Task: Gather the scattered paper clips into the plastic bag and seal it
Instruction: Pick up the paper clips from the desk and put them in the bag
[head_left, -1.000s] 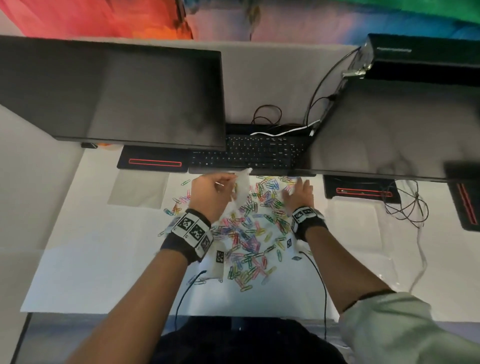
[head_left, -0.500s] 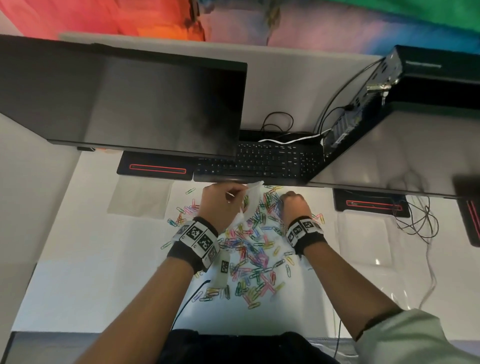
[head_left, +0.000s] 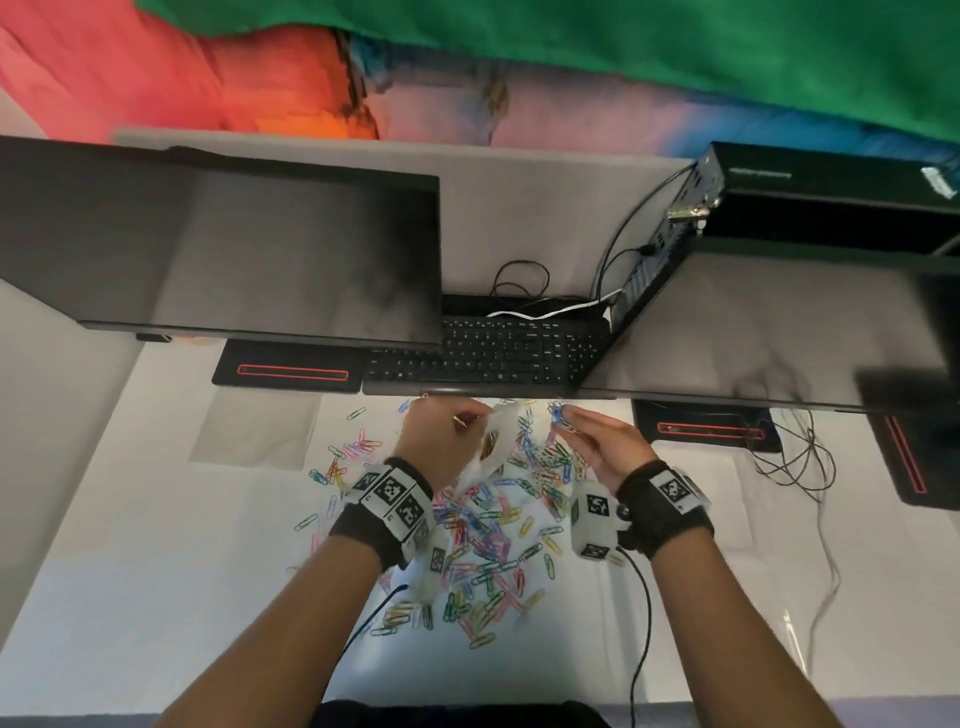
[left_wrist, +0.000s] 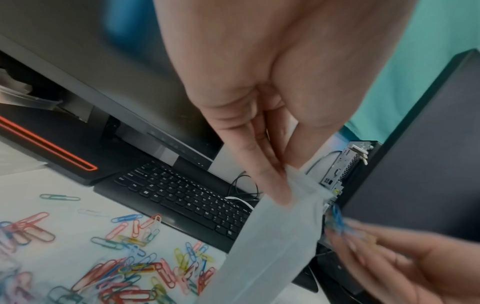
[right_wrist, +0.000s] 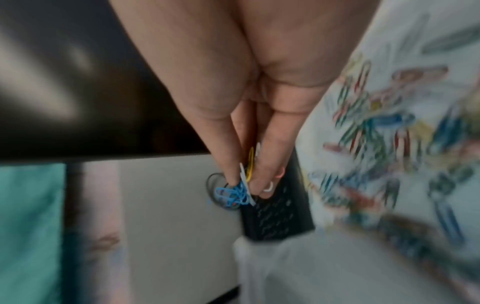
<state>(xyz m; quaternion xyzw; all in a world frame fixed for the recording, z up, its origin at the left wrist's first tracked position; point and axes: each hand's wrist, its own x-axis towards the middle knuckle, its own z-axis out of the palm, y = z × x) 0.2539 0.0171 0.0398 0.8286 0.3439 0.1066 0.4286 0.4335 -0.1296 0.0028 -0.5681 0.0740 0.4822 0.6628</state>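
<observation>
White desk (head_left: 156, 597): left hand (head_left: 441, 441) pinches plastic bag (head_left: 498, 441) (rim up), right hand (head_left: 597, 441) pinches paper clips (head_left: 560, 415).

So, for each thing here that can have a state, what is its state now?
plastic bag: lifted, unsealed, pinched at its top.
left hand: pinches the bag.
right hand: pinches a small bunch of clips.
paper clips: most lie scattered on the desk.
monitors: dark.

Translucent plastic bag (left_wrist: 272, 242); glossy coated paper clips (head_left: 483, 540)
</observation>
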